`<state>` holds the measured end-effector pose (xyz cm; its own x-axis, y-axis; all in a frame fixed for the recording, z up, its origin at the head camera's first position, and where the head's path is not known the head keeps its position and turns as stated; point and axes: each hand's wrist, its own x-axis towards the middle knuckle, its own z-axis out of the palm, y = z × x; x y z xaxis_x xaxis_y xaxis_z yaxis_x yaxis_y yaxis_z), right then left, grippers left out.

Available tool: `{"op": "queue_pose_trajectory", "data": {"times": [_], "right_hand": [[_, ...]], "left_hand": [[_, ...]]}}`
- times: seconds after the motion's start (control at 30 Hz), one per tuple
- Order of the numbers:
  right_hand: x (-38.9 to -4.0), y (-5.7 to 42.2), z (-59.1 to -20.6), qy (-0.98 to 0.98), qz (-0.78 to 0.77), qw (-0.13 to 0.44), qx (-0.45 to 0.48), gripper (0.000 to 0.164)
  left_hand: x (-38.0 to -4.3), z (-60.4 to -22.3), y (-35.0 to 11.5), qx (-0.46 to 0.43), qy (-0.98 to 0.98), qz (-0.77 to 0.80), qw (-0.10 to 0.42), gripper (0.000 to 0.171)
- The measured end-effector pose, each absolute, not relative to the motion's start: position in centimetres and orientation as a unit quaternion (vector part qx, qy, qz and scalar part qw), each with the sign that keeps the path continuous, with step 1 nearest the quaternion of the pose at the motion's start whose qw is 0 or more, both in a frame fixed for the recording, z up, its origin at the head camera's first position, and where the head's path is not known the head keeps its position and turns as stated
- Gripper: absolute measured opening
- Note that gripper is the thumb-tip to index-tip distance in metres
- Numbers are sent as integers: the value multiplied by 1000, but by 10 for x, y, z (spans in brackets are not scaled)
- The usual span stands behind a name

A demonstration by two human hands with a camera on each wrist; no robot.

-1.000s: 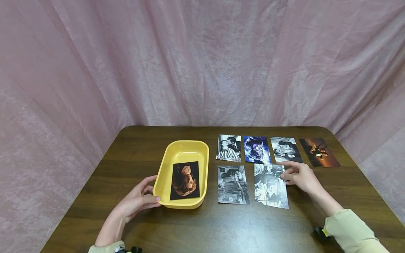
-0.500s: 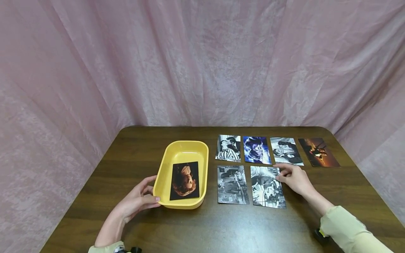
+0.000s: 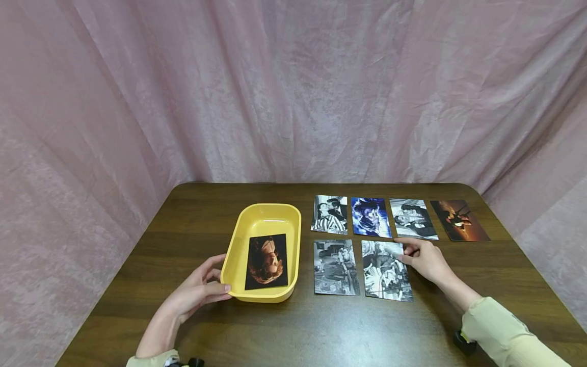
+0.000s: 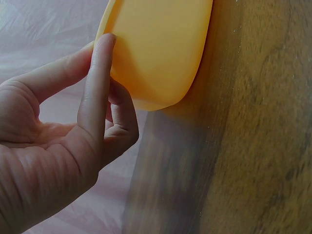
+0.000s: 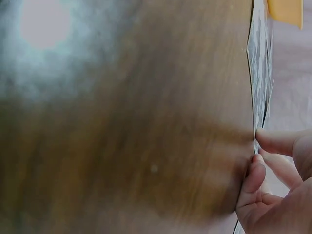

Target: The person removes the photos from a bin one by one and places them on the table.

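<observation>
My left hand [image 3: 194, 293] grips the near left corner of a yellow plastic tray [image 3: 297, 255], thumb and fingers on its rim; in the left wrist view the hand [image 4: 73, 131] pinches the wall of the tray [image 4: 161, 53]. A dark photo card [image 3: 267, 262] of a head and shoulders lies inside. At right, my right hand [image 3: 424, 260] holds the upper right corner of a black-and-white photo card [image 3: 387, 272] lying on the table. The right wrist view shows thumb and fingers [image 5: 275, 141] at the card's edge. Beside it lies a greyer photo card [image 3: 336, 267].
Behind these, a row holds a striped-shirt photo card [image 3: 330, 214], a blue one [image 3: 371, 217], a black-and-white one [image 3: 414, 219] and an orange-brown one [image 3: 460, 220]. All lie on the brown wooden table [image 3: 321, 336], with a pink curtain [image 3: 293, 92] behind.
The right hand has drawn its black-and-white photo card a little leftward, towards the greyer card, and straightened it. The left hand and tray have hardly moved.
</observation>
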<state>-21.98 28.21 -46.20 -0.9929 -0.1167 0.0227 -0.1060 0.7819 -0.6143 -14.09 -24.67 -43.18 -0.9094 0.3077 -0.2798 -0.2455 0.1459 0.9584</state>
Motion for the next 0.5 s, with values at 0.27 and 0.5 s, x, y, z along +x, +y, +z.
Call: {"op": "queue_pose_trajectory", "data": {"times": [0.27, 0.5], "right_hand": [[-219, 281, -462, 944, -325, 5, -49, 44], [-218, 280, -462, 939, -343, 3, -37, 45]], "left_hand": [[-140, -434, -248, 24, 725, 655, 211, 84], [-140, -433, -246, 22, 726, 655, 209, 84]]}}
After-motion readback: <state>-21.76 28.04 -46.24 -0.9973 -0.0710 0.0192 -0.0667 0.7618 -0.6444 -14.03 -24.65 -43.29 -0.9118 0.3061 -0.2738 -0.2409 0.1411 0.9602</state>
